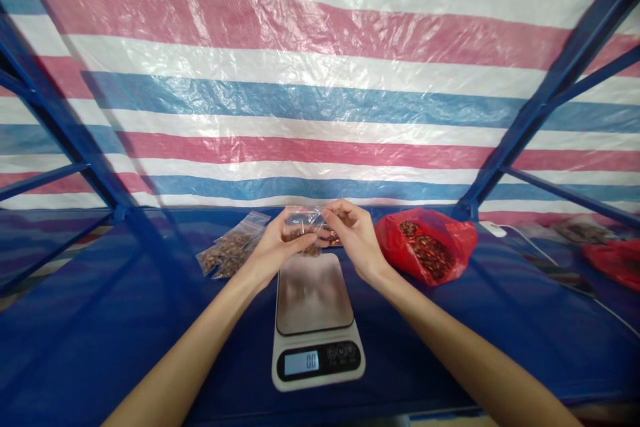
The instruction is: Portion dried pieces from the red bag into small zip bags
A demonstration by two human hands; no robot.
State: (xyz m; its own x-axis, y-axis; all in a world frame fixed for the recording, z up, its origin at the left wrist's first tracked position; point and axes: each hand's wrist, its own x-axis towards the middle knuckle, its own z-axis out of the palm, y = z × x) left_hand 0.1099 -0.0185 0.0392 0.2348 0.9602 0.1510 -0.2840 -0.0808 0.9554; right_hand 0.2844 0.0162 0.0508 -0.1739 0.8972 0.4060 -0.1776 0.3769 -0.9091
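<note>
A small clear zip bag (303, 219) with brown bits in its lower part is held up above the far end of the kitchen scale (315, 293). My left hand (280, 237) is closed around the bag's left side and front. At its top right corner, my right hand (354, 230) pinches the edge between thumb and fingers. The scale's metal plate bears nothing, and its display (301, 363) reads 0.0. Left of my hands lie filled zip bags (231, 250) with similar brown contents. To the right sits an open red plastic bag (453, 240) of reddish-brown pieces.
Blue shelf surface (425, 347) lies under everything. Blue metal posts (525, 113) rise at both sides, with a striped plastic sheet (320, 100) behind. A white cable (530, 240) runs along the right, near another red bag (615, 260). Something colourful behind my right fingers is mostly hidden.
</note>
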